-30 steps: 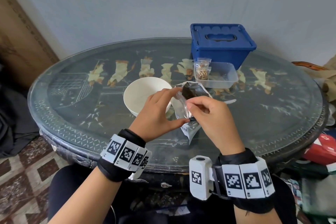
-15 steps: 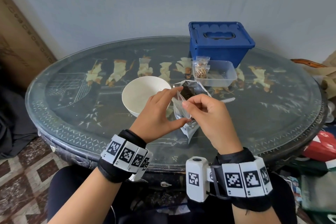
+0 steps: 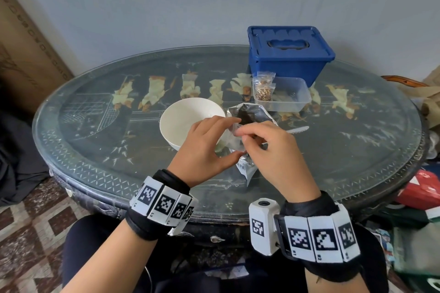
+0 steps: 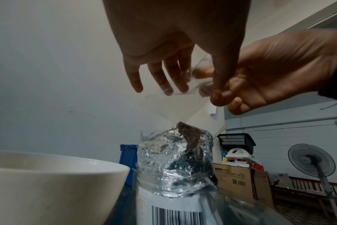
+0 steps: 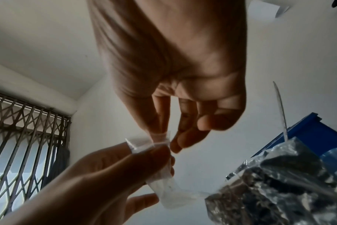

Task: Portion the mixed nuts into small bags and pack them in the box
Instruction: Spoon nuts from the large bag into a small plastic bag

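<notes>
A small clear bag (image 3: 232, 144), apparently empty, hangs between both hands just above the open silver foil nut pouch (image 3: 253, 114). My left hand (image 3: 228, 138) pinches the bag (image 4: 173, 106) between thumb and fingers. My right hand (image 3: 247, 137) pinches its top edge (image 5: 144, 143) between thumb and index. The pouch (image 4: 175, 159) stands upright, with dark contents showing at its mouth. A filled nut bag (image 3: 263, 89) leans inside a clear plastic container (image 3: 295, 97). The blue box (image 3: 288, 54) stands behind it with its lid closed.
A white bowl (image 3: 188, 116) sits left of the pouch, close to my left hand. A white plastic utensil (image 3: 297, 129) lies right of the pouch. The round glass-topped table (image 3: 95, 126) has its near edge at my wrists. Clutter lies off its right side.
Both hands stay above the pouch with the clear bag. My right fingers have curled in closer at the bag's top edge, near the left fingertips.
</notes>
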